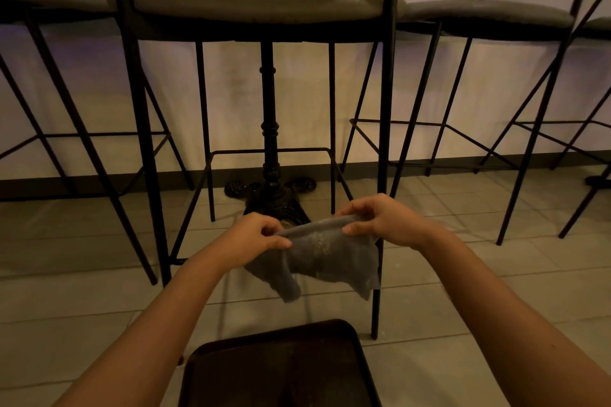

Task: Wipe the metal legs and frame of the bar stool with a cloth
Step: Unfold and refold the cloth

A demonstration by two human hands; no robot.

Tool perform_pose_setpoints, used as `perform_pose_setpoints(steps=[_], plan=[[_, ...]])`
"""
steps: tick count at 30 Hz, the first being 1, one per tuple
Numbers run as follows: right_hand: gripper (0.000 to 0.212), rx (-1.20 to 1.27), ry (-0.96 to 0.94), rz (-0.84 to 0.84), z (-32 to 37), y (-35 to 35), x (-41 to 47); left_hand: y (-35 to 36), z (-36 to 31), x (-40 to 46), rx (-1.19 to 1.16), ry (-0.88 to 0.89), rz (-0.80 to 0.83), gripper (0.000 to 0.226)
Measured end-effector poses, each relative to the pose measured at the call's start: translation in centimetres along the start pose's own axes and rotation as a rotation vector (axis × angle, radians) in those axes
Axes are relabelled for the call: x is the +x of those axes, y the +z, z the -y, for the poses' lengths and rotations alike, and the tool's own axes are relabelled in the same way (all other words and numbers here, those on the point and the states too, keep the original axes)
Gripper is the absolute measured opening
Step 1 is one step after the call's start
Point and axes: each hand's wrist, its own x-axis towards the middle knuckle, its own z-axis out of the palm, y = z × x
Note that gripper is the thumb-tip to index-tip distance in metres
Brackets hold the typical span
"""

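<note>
A bar stool with a grey padded seat (251, 0) and thin black metal legs stands straight ahead. Its front right leg (385, 129) runs down just behind the cloth, and its front left leg (142, 129) drops to the floor at the left. A grey cloth (327, 254) hangs between my hands in front of the stool. My left hand (254, 236) pinches its top left edge. My right hand (380, 220) pinches its top right edge. The cloth's lower corners hang loose.
More black-legged stools stand at the left (49, 0) and right (486, 13). An ornate black table pedestal (271, 149) rises behind the middle stool. A dark tray-like surface (277, 370) lies at the bottom centre. The floor is pale tile, with a white wall panel behind.
</note>
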Motion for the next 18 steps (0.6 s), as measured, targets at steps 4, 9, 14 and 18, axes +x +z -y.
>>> perform_pose_setpoints(steps=[4, 9, 14, 18], plan=[[0.022, -0.119, 0.019, -0.047, -0.3, 0.0, 0.1, 0.3, 1.2, 0.2, 0.183, -0.044, 0.030, 0.011], [0.017, -0.032, 0.037, -0.202, -0.8, -0.3, 0.0, 0.7, 2.5, -0.2, -0.029, -0.028, -0.024, 0.011], [0.021, 0.094, 0.056, -0.269, -1.5, -0.7, -0.4, 0.9, 3.0, -0.5, -0.079, -0.068, -0.050, 0.009], [0.019, 0.148, 0.073, -0.359, -2.0, -0.6, -0.8, 0.4, 2.9, -0.4, -0.032, -0.062, -0.118, 0.009]])
